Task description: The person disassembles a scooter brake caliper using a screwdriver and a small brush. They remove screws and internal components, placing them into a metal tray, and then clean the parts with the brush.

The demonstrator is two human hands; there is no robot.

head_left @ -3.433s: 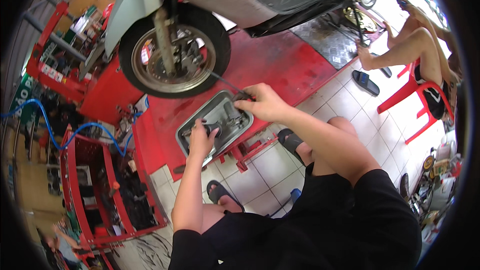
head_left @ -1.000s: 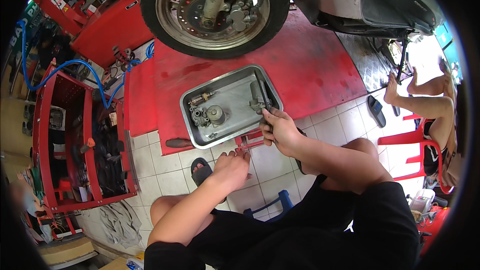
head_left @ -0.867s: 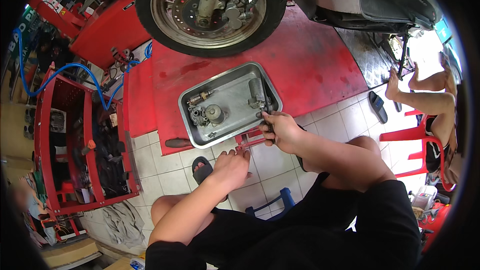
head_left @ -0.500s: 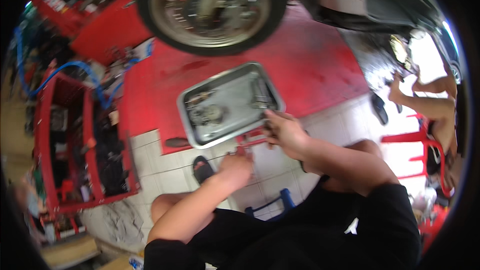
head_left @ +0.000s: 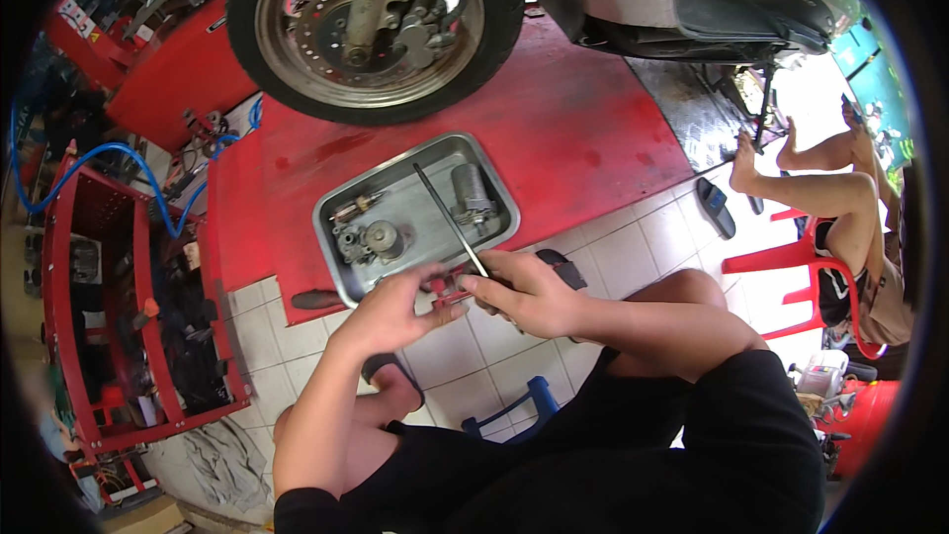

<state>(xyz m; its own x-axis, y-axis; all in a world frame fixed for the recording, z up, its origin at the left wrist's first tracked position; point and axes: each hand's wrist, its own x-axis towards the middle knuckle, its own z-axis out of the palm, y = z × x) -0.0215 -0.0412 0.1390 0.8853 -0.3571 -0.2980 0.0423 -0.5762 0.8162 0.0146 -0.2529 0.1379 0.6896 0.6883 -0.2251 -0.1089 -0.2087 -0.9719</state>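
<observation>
My left hand (head_left: 390, 311) is closed around a small red part (head_left: 447, 289) just over the near rim of a metal tray (head_left: 333, 259). My right hand (head_left: 534, 295) grips a long thin metal rod-like tool (head_left: 452, 220) with a dark tip, its shaft slanting up and left across the tray. Both hands meet at the red part; the fingers hide how the tool touches it. In the tray lie a cylindrical metal part (head_left: 474, 193), a cast metal part with a round cap (head_left: 382, 239) and a small brass-coloured piece (head_left: 364, 202).
A motorcycle front wheel (head_left: 366, 104) stands on the red platform (head_left: 583, 129) beyond the tray. A dark-handled tool (head_left: 314, 299) lies by the tray's left corner. A red shelf cart (head_left: 158, 316) stands left, and another person sits on a red chair (head_left: 791, 267) at right.
My right hand has left the tray's near right corner and come to my left hand, with the thin tool now plainly seen. My left hand has risen toward the tray's rim.
</observation>
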